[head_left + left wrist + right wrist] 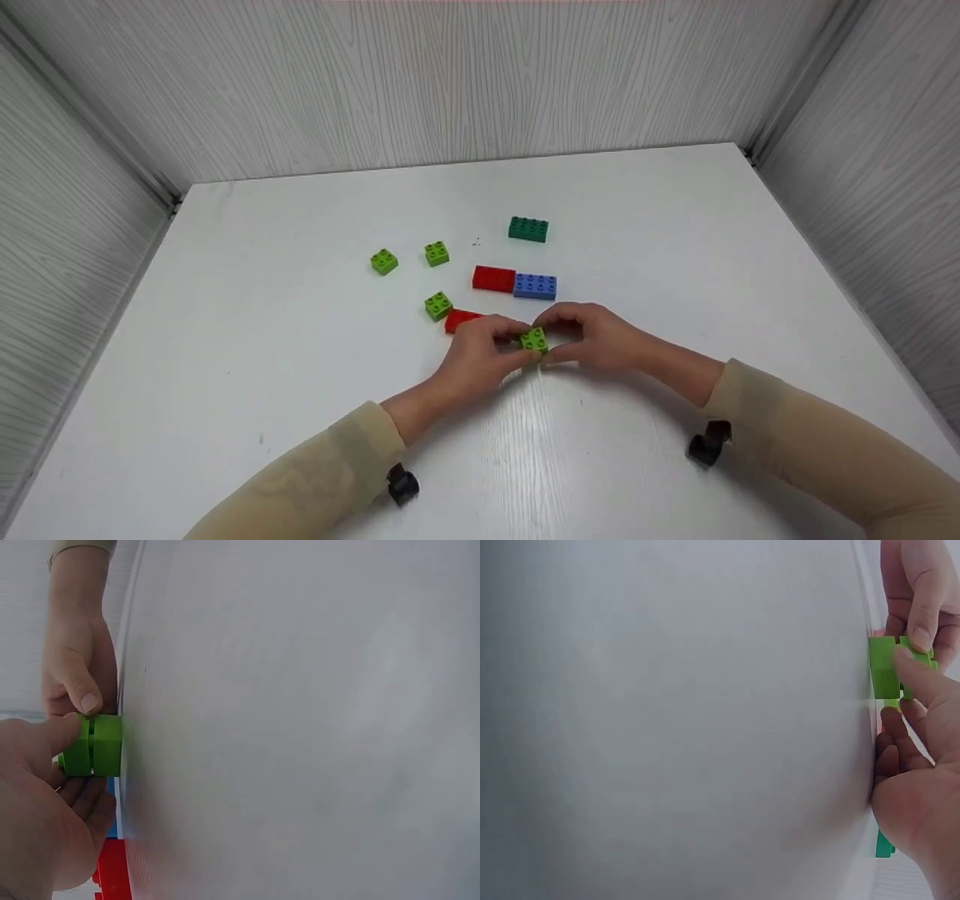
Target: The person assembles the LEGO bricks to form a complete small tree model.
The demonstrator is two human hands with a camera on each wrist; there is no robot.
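Note:
Two light green square toy bricks stand one over the other on the table, with a thin gap between them. My left hand [480, 356] pinches the upper green brick [534, 340] between thumb and fingers. From the other side my right hand [604, 341] grips the lower green brick [109, 746], its thumb near the seam in the right wrist view. In the left wrist view the upper brick sits slightly tilted over the lower one. A red brick [461, 320] lies just behind my left hand, partly hidden by it.
Another light green brick [438, 305] lies against the red one. Farther back are a red brick [493, 278] beside a blue brick [535, 286], a dark green brick [529, 229], and two light green bricks [384, 261]. Pale wood-grain panels [465, 82] enclose the white table [262, 300].

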